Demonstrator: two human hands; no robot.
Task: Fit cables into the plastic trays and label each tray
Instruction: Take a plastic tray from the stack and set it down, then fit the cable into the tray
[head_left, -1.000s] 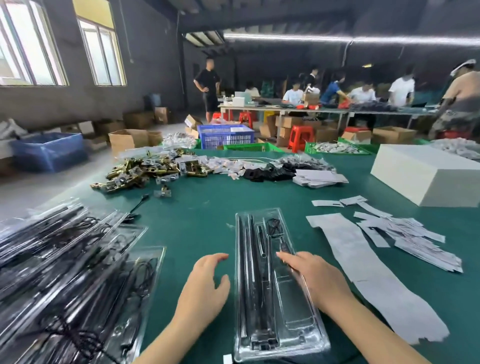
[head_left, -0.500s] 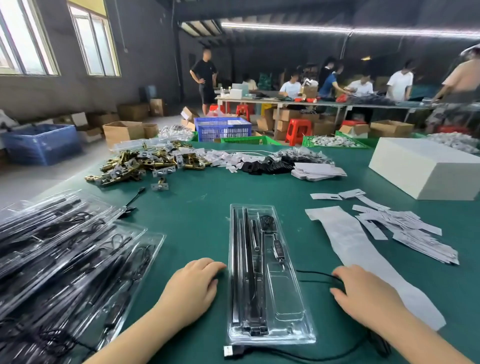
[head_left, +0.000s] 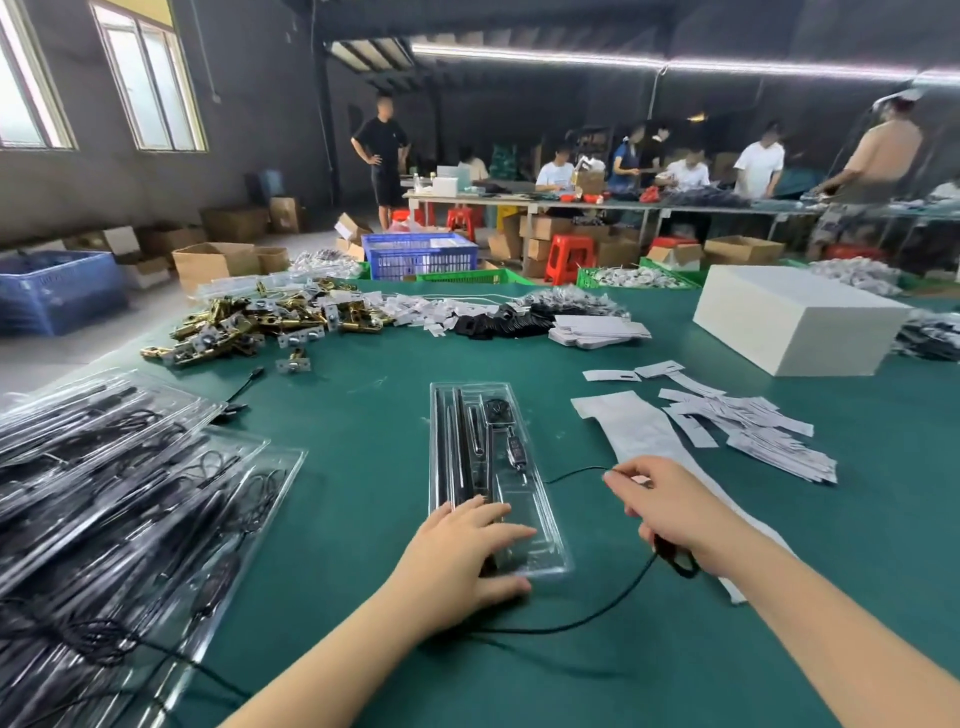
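Observation:
A clear plastic tray (head_left: 519, 415) lies lengthwise on the green table (head_left: 363, 467), with black rods and a small black unit in its slots. My left hand (head_left: 462, 551) rests flat on the tray's near end, fingers straight. A thin black cable (head_left: 608, 608) runs out of the tray's right side and loops over the table. My right hand (head_left: 670, 514) grips this cable right of the tray, pinching it at the fingertips with a loop hanging below the palm. White label strips (head_left: 748, 421) lie scattered to the right.
A pile of filled clear trays (head_left: 104, 493) covers the left side. A long white backing paper (head_left: 639, 431) lies under my right hand. Brass hardware (head_left: 260, 327), black parts (head_left: 498, 322) and a white box (head_left: 795, 322) sit further back. People work at far tables.
My left hand moved from the table onto the tray's near end. My right hand lifted from the table and took hold of the cable, drawing it up.

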